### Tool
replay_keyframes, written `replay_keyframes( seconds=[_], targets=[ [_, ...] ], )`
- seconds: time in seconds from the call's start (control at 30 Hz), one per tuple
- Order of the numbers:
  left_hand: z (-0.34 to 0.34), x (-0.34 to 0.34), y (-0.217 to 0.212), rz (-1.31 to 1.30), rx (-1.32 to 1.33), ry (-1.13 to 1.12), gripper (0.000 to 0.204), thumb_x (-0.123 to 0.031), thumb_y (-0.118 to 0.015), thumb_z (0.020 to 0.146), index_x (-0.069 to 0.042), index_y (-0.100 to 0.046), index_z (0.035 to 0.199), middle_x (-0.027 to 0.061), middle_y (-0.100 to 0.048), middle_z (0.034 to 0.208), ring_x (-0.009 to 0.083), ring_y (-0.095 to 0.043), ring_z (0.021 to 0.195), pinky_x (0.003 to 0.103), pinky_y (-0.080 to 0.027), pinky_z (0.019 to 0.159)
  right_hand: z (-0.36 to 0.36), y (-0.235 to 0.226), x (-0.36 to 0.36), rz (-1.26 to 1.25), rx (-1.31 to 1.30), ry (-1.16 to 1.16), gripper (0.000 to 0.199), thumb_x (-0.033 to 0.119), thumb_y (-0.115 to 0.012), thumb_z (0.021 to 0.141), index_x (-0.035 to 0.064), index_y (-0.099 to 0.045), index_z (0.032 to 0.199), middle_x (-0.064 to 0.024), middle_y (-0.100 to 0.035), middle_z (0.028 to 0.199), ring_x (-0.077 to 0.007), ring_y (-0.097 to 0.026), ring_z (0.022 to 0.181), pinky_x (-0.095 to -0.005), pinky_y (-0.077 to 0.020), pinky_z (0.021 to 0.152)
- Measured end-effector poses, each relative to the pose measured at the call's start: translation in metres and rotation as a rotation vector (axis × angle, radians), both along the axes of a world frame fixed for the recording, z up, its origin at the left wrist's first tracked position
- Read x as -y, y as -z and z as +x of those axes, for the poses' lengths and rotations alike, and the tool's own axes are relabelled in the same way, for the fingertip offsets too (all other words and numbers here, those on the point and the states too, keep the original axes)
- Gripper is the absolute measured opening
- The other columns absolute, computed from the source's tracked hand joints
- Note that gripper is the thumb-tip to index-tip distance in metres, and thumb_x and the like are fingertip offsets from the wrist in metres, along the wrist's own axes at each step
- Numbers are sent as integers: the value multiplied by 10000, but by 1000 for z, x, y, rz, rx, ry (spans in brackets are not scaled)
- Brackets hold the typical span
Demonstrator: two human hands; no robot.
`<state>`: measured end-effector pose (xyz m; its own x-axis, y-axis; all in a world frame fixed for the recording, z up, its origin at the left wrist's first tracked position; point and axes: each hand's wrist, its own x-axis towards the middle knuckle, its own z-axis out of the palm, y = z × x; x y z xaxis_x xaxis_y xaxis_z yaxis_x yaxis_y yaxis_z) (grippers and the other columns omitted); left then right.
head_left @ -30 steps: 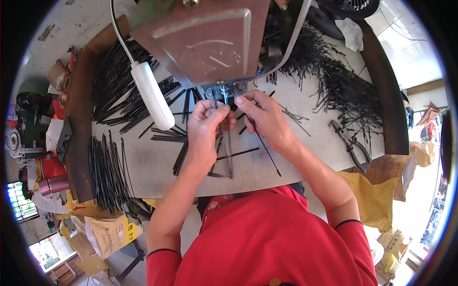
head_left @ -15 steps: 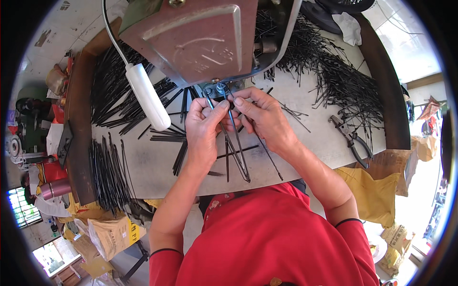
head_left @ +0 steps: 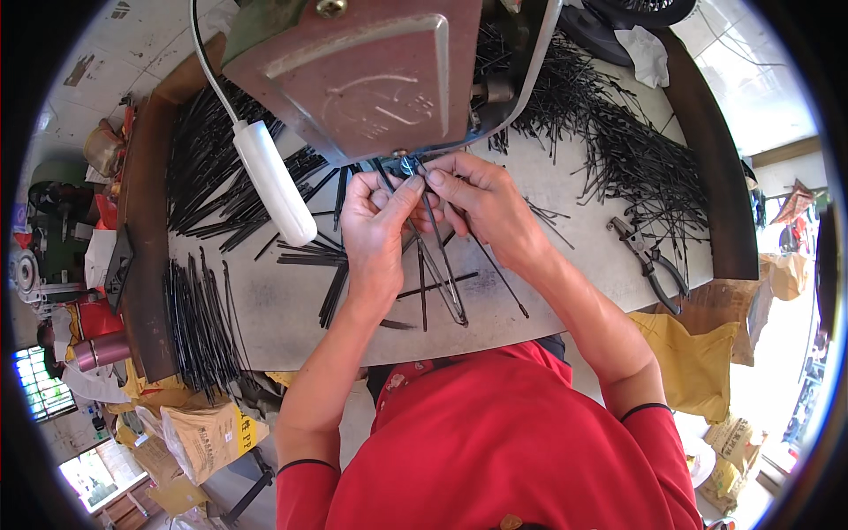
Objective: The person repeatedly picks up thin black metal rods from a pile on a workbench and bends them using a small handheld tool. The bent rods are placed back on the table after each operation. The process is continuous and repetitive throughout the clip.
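Observation:
Both my hands are close together under the head of a maroon bench machine, at its lit working point. My left hand is closed, thumb against fingers, on a long black metal rod bent into a narrow loop; its bend points toward me. Right beside it, my right hand pinches a thin black rod, which slants down to the right with its knobbed end free. The upper ends of both rods are partly hidden by my fingers and the machine head.
Black rods lie bundled at the left, with more heaped behind. A tangled pile of thin rods covers the back right. Pliers rest near the table's right edge. A white tubular lamp hangs left of my hands. Raised wooden edging borders the table.
The looped rod and the thin rod have shifted slightly away from me, toward the machine. My hands keep nearly the same place and grip.

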<state>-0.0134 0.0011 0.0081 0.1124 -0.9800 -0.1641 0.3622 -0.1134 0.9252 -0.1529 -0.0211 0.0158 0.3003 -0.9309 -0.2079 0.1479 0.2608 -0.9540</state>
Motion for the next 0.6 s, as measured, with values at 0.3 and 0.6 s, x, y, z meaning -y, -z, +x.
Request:
replay_keyframes(
  seconds=[0.3, 0.6],
  targets=[
    [-6, 2, 8, -50, -30, -102, 202, -56, -638, 856, -17, -445, 898, 74, -571, 709, 130, -557, 584, 249, -468, 528, 9, 14, -1, -41, 26, 73, 162, 117, -529, 922, -25, -606, 936, -14, -551, 691, -63, -462, 514, -221, -375, 453],
    [-7, 0, 15, -64, -25, -137, 209, -60, -640, 860, -24, -441, 915, 65, -570, 727, 121, -549, 594, 247, -455, 537, 15, 23, -6, -4, 84, 119, 170, 141, -513, 934, -7, -595, 922, -2, -537, 635, -59, -451, 466, -224, -346, 404]
  ],
)
